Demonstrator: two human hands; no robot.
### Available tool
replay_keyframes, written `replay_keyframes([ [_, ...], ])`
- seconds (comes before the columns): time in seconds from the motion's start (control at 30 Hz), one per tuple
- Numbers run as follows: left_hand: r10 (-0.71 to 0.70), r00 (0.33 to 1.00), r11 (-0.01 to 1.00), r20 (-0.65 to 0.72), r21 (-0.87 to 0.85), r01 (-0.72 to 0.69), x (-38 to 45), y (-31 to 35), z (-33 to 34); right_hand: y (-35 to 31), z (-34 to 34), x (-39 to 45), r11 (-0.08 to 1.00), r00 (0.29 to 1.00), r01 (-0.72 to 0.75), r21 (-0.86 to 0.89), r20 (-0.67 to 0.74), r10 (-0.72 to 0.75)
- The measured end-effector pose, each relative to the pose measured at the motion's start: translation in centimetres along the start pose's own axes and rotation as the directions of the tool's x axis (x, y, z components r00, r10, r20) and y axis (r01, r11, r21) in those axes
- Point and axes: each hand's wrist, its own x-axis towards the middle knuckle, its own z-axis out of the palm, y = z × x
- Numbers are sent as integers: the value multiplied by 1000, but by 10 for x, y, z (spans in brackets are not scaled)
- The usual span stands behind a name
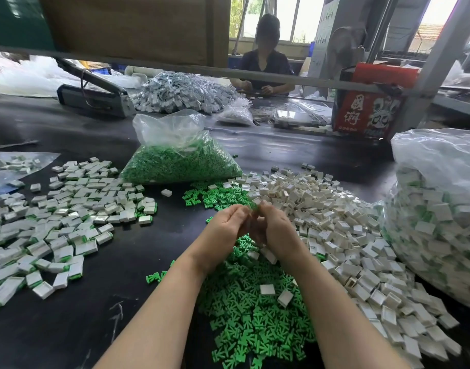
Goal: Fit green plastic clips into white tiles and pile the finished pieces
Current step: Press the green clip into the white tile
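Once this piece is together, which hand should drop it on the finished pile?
Left, probably. The spread of finished white tiles with green edges lies on the left hand's side, across bare black tabletop. The right hand sits beside the heap of empty white tiles, handier for the next pick.

The red carton (366, 113) bears large white characters "国潮".

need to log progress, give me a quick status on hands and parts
Left hand and right hand together, fingers curled on a small part, blurred. Finished green-and-white tiles pile left. Loose green plastic clips under wrists, no obstruction.
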Motion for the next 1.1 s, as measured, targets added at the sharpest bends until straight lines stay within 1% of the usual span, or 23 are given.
replay_keyframes([
  [0.03,1,1000,999,17,-46,0,0,0,0,-2,-2,-1,997,999,-30,68,16,29],
  [0.1,-5,999,994,42,-109,10,1,0,0,-5,-3,-2,986,997,-68,151,47,61],
  [0.23,1,995,988,96,-157,14,-1,1,-1,-5,-2,-3,984,992,-106,145,83,94],
  [0.4,7,988,980,153,-197,24,-3,5,-3,-1,-5,-1,981,988,-100,168,132,78],
  [0.57,-15,978,987,208,-155,48,-4,9,-3,0,-11,-1,968,969,-142,209,228,93],
  [0.7,-29,977,996,212,-82,48,-3,7,-6,-1,-13,-1,959,959,-165,229,265,102],
  [0.83,-27,980,992,198,-113,50,-5,5,-3,-2,-12,-2,974,971,-132,186,224,89],
  [0.93,-43,990,987,137,-145,63,-3,1,-2,-1,-5,-3,989,993,-65,131,109,51],
  [1.03,-57,992,985,109,-155,73,-2,0,-2,1,0,-3,994,999,30,109,30,-33],
  [1.1,-61,994,990,87,-119,71,-2,0,-3,2,1,-2,994,994,113,8,-10,-113],
])
